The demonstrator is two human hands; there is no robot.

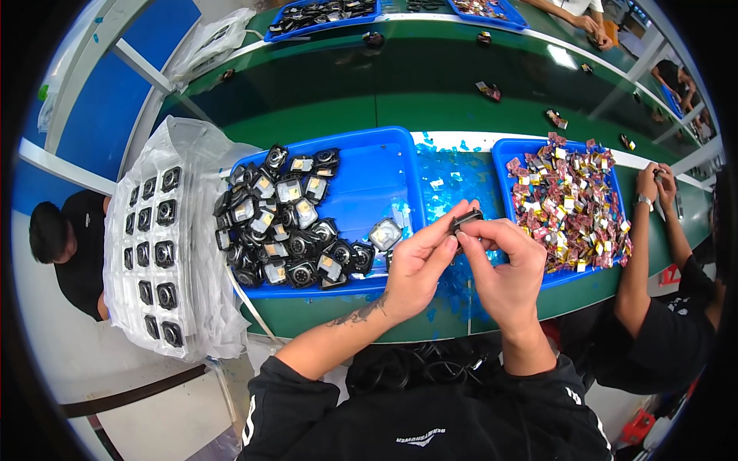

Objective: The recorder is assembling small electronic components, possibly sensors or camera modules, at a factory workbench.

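Observation:
My left hand [421, 267] and my right hand [507, 269] meet over the strip of bench between two blue trays. Together they hold a small black watch case [466, 220] on edge, pinched between fingers and thumbs. The fingers cover much of it. Left of my hands, a blue tray [365, 157] contains a heap of black watch cases [280, 219], some showing pale square insides, others round backs. On my right, a second blue tray [503, 157] is piled with small electronic parts [569, 207] in red, yellow and white.
Blue film scraps [450, 184] litter the bench between the trays. A plastic-wrapped white tray stack [146, 288] with watch cases stands at left. Beyond runs a green conveyor belt [430, 92] with scattered parts. A co-worker's arms [636, 261] are at right; another person [77, 246] is at left.

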